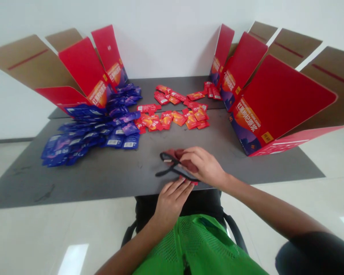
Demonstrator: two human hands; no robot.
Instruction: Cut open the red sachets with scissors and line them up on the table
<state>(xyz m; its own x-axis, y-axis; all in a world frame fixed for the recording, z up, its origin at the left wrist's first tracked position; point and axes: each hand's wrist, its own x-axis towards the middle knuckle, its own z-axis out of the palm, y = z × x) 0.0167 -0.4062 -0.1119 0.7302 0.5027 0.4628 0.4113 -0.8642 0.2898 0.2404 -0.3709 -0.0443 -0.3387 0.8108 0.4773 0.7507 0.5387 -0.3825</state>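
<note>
A small brownish-red pouch [176,153] with black trim and a black loop lies near the table's front edge, its grey inside partly showing. My right hand [203,164] is closed on its right part, fingers bent over the fabric. Lower down, my left hand [172,198] rests with fingers stretched out flat, the tips against the pouch's near edge. A bit of something red [194,183] shows beside those fingertips; most of it is hidden. Beyond the pouch lie several red and orange sachets [166,120] in loose rows.
Many blue sachets [83,133] are heaped on the left of the grey table [103,181]. Red cartons with raised flaps stand behind them, one front panel [86,70] facing me. More open red cartons [275,103] line the right side. A white wall [166,46] rises behind.
</note>
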